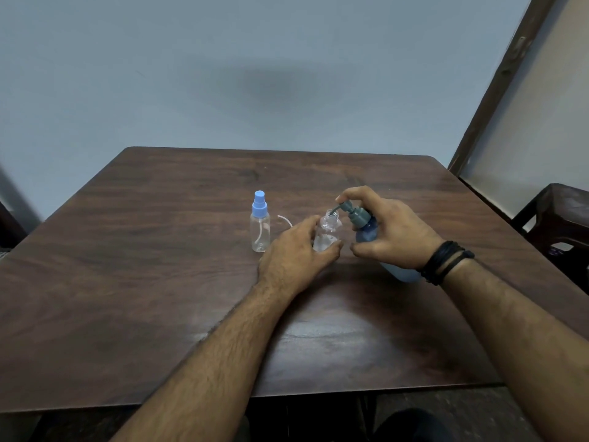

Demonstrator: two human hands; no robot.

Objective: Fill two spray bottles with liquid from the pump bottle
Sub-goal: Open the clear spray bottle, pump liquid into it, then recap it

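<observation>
Left hand (294,250) fingers wrapped around uncapped clear spray bottle (328,232), upright on wooden table (159,282). Right hand (393,231) gripping tilted blue pump bottle (369,232), index finger on grey pump head (345,206), spout at open neck. Second spray bottle (260,223), blue-capped, apparently empty, standing just left.

This looks like a plain room in a home or small office rather than a lab or workshop. A dark wood-grain worktop (159,250) with rounded corners stands against a bare, pale blue painted wall (223,74). At the right a dark wooden frame (497,84) borders a cream panel (541,106), either a door or a window; which one cannot be told. Below it stands a dark wooden stool (561,215). The only goods on the worktop are small plastic toiletry bottles (260,229), household things.
</observation>
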